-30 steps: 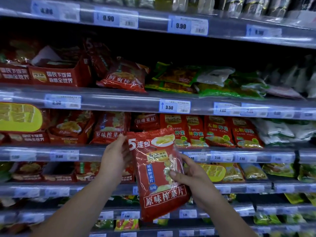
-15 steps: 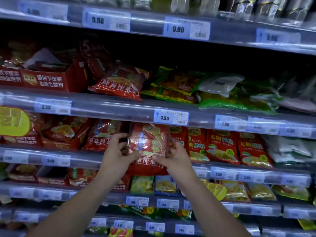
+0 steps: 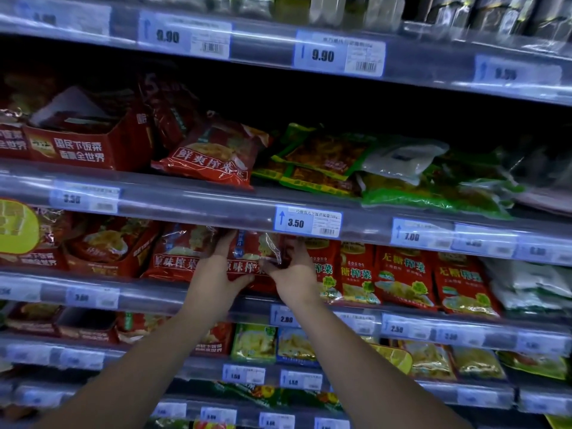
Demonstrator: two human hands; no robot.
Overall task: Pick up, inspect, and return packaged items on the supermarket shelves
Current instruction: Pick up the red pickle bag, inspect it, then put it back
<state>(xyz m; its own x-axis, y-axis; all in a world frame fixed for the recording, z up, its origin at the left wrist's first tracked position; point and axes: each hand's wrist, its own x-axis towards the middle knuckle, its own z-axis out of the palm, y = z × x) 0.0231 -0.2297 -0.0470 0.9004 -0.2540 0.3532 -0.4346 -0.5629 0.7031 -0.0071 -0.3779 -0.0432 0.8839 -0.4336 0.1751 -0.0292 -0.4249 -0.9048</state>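
Note:
A large red multi-pack bag (image 3: 252,261) with white characters lies on the third shelf (image 3: 148,300), its top tucked under the shelf edge above. My left hand (image 3: 218,272) grips its left side, fingers over the front and thumb along the bottom. My right hand (image 3: 294,274) pinches its right edge and crinkled plastic. A matching red bag (image 3: 178,258) rests just to its left.
Red and green small packets (image 3: 402,278) stand to the right of my hands. The shelf above holds a red bag (image 3: 213,156), a red carton (image 3: 80,144) and green packets (image 3: 433,196). Price-tag rails run along every shelf edge. Lower shelves carry yellow and green packets (image 3: 253,342).
The bag went from held upright in front of the shelves to pushed back into the third shelf. Both hands followed it up and forward; the view tilted upward.

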